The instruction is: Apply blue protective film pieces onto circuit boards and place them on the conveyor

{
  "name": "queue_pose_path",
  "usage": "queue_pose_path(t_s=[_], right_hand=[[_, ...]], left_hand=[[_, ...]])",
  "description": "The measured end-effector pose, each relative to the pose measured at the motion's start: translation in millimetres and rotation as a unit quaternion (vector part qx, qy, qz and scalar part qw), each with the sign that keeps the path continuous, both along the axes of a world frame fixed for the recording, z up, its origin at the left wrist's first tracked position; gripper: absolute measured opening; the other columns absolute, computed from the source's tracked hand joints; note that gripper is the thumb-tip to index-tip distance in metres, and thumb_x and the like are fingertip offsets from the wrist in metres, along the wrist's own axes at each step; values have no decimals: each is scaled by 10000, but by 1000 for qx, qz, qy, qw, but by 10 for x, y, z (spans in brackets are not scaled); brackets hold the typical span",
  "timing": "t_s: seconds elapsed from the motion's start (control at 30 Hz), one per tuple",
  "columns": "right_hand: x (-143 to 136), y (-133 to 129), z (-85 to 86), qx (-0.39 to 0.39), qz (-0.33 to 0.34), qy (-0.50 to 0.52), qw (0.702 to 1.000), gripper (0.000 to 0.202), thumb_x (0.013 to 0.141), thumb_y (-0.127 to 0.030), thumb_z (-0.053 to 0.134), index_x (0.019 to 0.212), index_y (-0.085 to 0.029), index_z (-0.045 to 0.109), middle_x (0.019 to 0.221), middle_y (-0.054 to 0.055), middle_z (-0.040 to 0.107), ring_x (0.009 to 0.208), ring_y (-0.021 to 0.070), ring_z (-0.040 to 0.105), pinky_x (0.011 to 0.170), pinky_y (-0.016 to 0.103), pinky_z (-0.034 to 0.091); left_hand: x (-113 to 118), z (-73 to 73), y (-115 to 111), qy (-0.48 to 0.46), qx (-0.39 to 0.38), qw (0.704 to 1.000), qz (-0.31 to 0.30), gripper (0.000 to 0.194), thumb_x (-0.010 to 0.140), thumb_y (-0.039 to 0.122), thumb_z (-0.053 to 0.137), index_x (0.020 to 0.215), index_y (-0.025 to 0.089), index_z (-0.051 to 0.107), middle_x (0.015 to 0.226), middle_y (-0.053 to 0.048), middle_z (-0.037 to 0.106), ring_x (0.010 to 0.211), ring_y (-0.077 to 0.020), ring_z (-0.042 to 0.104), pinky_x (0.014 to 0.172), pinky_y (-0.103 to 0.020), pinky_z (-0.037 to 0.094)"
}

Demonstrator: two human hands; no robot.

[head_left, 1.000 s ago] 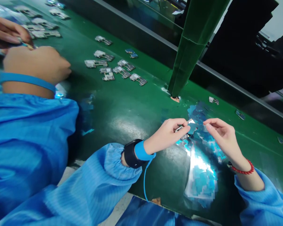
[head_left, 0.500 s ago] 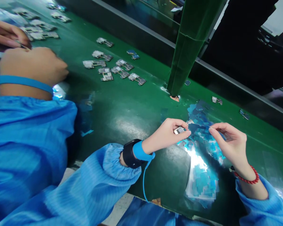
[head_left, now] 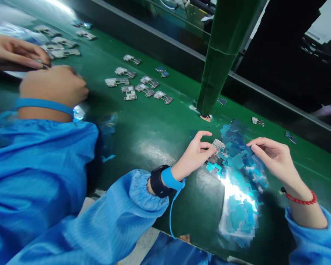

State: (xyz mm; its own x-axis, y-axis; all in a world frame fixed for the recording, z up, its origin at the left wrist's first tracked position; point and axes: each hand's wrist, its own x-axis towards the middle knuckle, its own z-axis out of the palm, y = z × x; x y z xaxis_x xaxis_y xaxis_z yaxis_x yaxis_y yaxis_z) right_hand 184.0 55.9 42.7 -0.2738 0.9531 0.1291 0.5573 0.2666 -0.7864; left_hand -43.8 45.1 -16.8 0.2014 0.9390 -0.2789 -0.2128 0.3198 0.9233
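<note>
My left hand grips a small silver circuit board between thumb and fingers, with the index finger lifted away from it. The board is tilted above a scattered pile of blue film pieces. To the right of the pile, my right hand has its thumb and index fingertip pressed together. What they pinch, if anything, is lost against the blue film behind. A blue wrist strap with a cord circles my left wrist.
Several circuit boards lie across the green table, left of a green post. Two more boards sit at the back right. A clear bag lies under blue film near the front. At left, a co-worker's hands work closely together.
The dark blue film that spanned from the board to my right fingertips no longer stretches between my hands. My left index finger has lifted, and the board shows more. The whole view has shifted slightly.
</note>
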Motion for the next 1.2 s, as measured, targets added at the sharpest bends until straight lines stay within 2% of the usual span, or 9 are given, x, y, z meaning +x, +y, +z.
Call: queue_pose_path(t_s=[0.07, 0.23, 0.33, 0.53, 0.67, 0.77, 0.93, 1.07, 1.2], right_hand=[[-25, 115, 97, -9, 60, -42, 997, 190, 891, -381, 601, 864, -227, 709, 874, 46, 704, 793, 200, 638, 744, 324, 520], [-142, 463, 236, -27, 197, -120, 973, 278, 879, -399, 605, 1066, -204, 668, 836, 45, 684, 758, 194, 633, 725, 323, 515], [-212, 614, 245, -44, 245, -146, 958, 302, 877, -401, 602, 1086, -186, 638, 799, 28, 674, 733, 178, 629, 709, 307, 499], [-404, 672, 234, -110, 326, -150, 927, 322, 872, -364, 607, 1144, -193, 577, 769, 0, 681, 695, 155, 630, 664, 274, 487], [-544, 684, 188, -136, 357, -127, 915, 293, 864, -308, 617, 1134, -196, 584, 755, -10, 697, 670, 145, 637, 660, 269, 493], [-539, 675, 142, -70, 289, -66, 952, 278, 838, -323, 656, 1083, -194, 626, 882, 27, 718, 782, 173, 665, 755, 311, 519], [-338, 380, -17, -11, -12, 59, 998, 324, 858, -479, 622, 857, -165, 703, 880, 85, 723, 784, 193, 669, 743, 329, 548], [-307, 32, -234, -167, -53, 157, 972, 388, 711, -503, 768, 866, -151, 716, 828, 103, 739, 716, 203, 697, 703, 336, 578], [-412, -86, -360, -166, -79, 193, 964, 351, 689, -486, 789, 782, -159, 700, 713, 81, 720, 615, 174, 668, 627, 302, 563]], left_hand=[[3, 26, -4, -29, -26, 999, -1, 418, 731, 188, 648, 1108, 177, 466, 693, 12, 651, 600, -133, 616, 619, -272, 493], [-65, 68, 35, -36, -11, 997, -64, 94, 623, 117, 497, 689, 147, 557, 581, 12, 577, 462, -84, 498, 465, -211, 380], [-102, 90, 43, -18, 9, 998, -55, 182, 688, 163, 411, 582, 145, 559, 434, 29, 462, 386, -68, 370, 409, -206, 263], [-68, 228, -46, 45, 51, 987, -145, 222, 830, 325, 552, 971, 161, 603, 353, 100, 413, 340, -82, 369, 427, -210, 301], [-35, 222, -64, 19, 31, 984, -176, 210, 843, 369, 561, 763, 176, 546, 350, 95, 411, 321, -57, 335, 410, -199, 248], [-21, 169, -51, -17, 12, 995, -98, 233, 813, 348, 595, 678, 170, 527, 342, 83, 424, 328, -43, 301, 415, -200, 212], [-8, 131, -44, -51, 0, 998, 20, 230, 787, 373, 610, 702, 169, 548, 327, 89, 403, 341, -50, 273, 415, -217, 191], [1, 129, -56, -55, -3, 996, 64, 226, 777, 381, 603, 743, 160, 566, 342, 90, 405, 356, -53, 271, 419, -224, 179], [16, 121, -69, -54, -3, 996, 66, 255, 753, 404, 625, 722, 155, 577, 338, 88, 397, 355, -54, 268, 419, -228, 175]])
